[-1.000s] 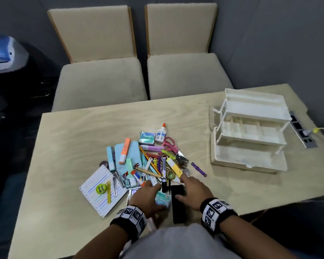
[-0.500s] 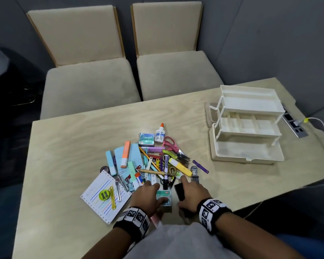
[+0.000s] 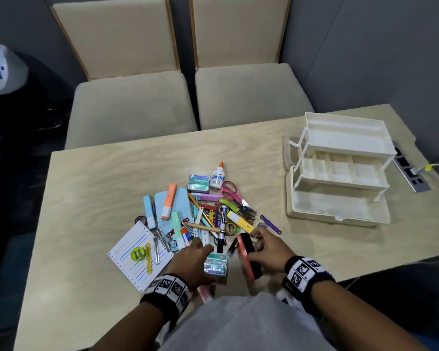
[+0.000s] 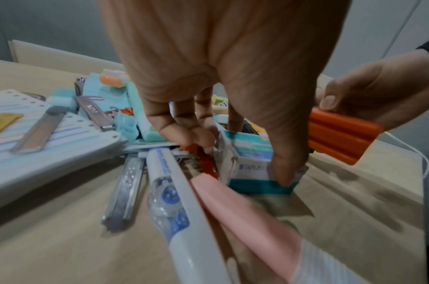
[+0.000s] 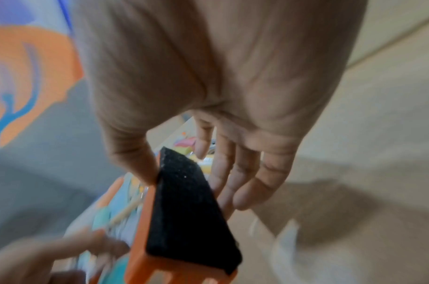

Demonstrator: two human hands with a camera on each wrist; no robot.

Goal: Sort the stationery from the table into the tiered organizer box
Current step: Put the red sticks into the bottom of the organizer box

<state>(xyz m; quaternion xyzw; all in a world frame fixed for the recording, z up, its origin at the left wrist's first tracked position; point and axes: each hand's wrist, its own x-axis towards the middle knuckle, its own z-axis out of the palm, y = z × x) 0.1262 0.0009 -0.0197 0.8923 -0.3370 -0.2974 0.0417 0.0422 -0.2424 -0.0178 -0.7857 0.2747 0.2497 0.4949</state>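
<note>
A heap of stationery [image 3: 205,219] lies mid-table. The white tiered organizer box [image 3: 337,173] stands unfolded at the right, well away from both hands. My right hand [image 3: 266,247] [image 5: 189,173] grips a board eraser [image 3: 249,259] [image 5: 191,211] with an orange back and black felt. The eraser is tilted on its edge above the table's near side, and its orange back shows as the eraser [image 4: 339,138] in the left wrist view. My left hand [image 3: 190,259] [image 4: 242,153] pinches a small teal-and-white staples box [image 3: 215,266] [image 4: 251,167] that rests on the table.
A lined notepad [image 3: 137,254] with a green sharpener lies left of the heap. A correction-tape pen [image 4: 169,192] and a pink piece [image 4: 245,207] lie under my left wrist. Two beige chairs [image 3: 249,97] stand behind the table. A power strip [image 3: 411,173] sits by the organizer.
My right hand has lifted the eraser off the table and turned it on edge, so its orange back shows. The left hand stays at the staples box.
</note>
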